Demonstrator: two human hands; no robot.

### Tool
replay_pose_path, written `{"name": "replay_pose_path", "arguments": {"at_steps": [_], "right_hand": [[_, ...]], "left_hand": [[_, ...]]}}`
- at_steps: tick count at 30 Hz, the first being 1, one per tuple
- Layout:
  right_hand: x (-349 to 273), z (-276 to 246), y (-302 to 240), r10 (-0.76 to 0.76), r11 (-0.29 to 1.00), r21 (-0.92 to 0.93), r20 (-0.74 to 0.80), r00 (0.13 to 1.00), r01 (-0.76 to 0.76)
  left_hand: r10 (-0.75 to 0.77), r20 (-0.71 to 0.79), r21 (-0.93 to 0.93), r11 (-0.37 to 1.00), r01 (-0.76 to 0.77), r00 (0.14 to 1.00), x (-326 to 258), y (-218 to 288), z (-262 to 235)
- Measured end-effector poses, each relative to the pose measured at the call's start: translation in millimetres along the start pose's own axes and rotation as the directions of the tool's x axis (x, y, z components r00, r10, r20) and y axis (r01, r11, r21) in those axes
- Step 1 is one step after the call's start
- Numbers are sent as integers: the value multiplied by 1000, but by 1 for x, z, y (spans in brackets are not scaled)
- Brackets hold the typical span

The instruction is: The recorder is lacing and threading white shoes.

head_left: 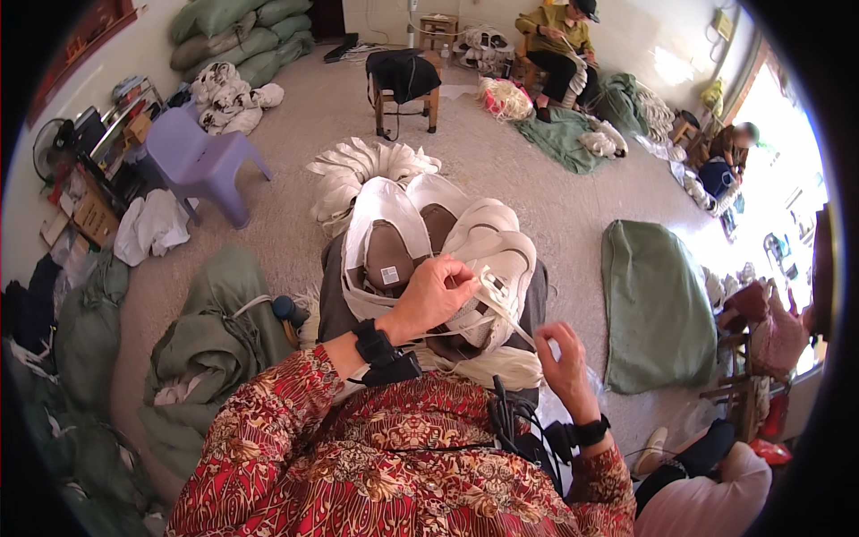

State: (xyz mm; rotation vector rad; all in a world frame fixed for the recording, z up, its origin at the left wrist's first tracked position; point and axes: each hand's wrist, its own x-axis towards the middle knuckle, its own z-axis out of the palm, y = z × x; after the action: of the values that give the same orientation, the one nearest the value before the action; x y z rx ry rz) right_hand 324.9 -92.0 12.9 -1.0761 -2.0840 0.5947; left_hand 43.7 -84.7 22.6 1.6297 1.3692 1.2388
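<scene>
A pair of cream shoe uppers rests on my lap. The one on the left, a shoe upper (391,253) with brown lining and a small white label, has its opening facing up. Beside it, the other shoe upper (490,234) has a pale lace (506,313) threaded partly through its eyelets. My left hand (436,294) is over this shoe, thumb and forefinger pinched on the lace near the eyelets. Lower right, my right hand (567,365) is raised off the shoe, its bent fingers closed at the lace's other stretch. A hank of pale laces (510,368) lies across my lap.
Beyond my knees sits a bundle of cream uppers (371,172). Green sacks (658,309) lie right and left. A purple chair (199,152) and a stool (404,89) stand farther off. Other people work at the far right, and a person (707,483) sits close at my lower right.
</scene>
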Motion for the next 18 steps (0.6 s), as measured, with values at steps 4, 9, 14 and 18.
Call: {"name": "replay_pose_path", "arguments": {"at_steps": [4, 9, 14, 18], "right_hand": [[31, 23, -26, -96, 994, 47, 26, 995, 94], [35, 30, -26, -19, 999, 38, 49, 999, 18], [32, 31, -22, 40, 988, 146, 59, 997, -48], [33, 31, -22, 30, 989, 140, 54, 998, -37]], "left_hand": [[-195, 140, -116, 970, 212, 971, 9, 14, -13], [-218, 325, -303, 898, 320, 920, 20, 34, -25], [-257, 443, -43, 951, 307, 859, 35, 51, -33], [97, 484, 350, 889, -294, 870, 40, 51, -30]]}}
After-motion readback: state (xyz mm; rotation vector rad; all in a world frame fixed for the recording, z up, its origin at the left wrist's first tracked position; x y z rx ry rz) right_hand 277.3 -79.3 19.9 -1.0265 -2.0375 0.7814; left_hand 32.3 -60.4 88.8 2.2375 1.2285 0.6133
